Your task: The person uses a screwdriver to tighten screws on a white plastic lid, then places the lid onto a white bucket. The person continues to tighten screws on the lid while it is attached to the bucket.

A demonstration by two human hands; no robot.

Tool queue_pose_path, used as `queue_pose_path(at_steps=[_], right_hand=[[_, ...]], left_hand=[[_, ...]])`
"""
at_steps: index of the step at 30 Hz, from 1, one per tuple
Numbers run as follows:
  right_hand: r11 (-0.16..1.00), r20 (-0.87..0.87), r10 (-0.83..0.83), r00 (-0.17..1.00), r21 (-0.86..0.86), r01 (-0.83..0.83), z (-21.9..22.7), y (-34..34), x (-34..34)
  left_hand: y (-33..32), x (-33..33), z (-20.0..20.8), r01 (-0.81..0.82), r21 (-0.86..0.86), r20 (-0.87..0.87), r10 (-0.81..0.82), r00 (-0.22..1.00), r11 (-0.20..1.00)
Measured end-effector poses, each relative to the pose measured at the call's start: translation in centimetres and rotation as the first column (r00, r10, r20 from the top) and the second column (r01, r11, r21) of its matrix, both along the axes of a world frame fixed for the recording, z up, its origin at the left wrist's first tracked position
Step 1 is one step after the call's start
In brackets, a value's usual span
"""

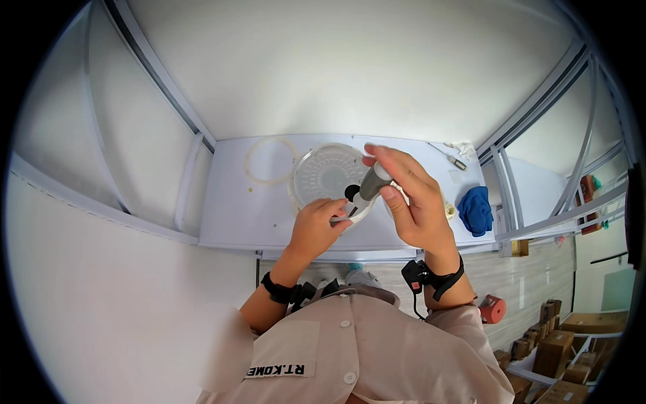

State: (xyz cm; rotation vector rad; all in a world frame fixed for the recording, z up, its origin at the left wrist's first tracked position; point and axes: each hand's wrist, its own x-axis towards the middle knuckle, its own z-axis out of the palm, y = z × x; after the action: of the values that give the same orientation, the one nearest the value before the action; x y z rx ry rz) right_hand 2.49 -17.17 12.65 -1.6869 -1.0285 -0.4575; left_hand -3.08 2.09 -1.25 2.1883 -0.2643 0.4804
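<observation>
A round, clear, ribbed dish or cover (315, 176) lies on the white table, in front of both hands. My right hand (418, 210) holds a thick grey handle, which looks like a screwdriver (375, 183), between thumb and fingers, tilted down toward the near rim. Close to its lower end my left hand (316, 229) is closed at that rim, its fingertips pinched around something small that I cannot make out. A black round piece (352, 192) shows beside the handle, over the dish. The tool's tip is not clear to see.
A pale ring (247, 161) lies behind left. Toward the right are another screwdriver (456, 162), a blue cloth (476, 211) and a roll of tape (449, 211). White frame posts (505, 188) stand at the table's ends. Cardboard boxes (555, 353) and a red roll (493, 310) are lower right.
</observation>
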Motion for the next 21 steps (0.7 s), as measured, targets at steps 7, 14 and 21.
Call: queue_pose_path(at_steps=[7,14,21], right_hand=[[0.994,0.114,-0.087,0.99,-0.059,0.094,-0.5,-0.7,0.3],[0.999,0.002,0.02,1.0,-0.035,-0.02,-1.0,-0.4,0.4],[0.989,0.095,-0.14,0.986,-0.032,0.143,-0.8,-0.2,-0.1]], left_hand=[[0.0,0.0,0.0,0.003,0.03,-0.016,-0.003,1.0,1.0],[0.2,0.1,-0.3,0.0,0.022,0.03,-0.001,1.0,1.0],[0.1,0.2,0.1,0.008,-0.02,-0.039,-0.009,0.999,1.0]])
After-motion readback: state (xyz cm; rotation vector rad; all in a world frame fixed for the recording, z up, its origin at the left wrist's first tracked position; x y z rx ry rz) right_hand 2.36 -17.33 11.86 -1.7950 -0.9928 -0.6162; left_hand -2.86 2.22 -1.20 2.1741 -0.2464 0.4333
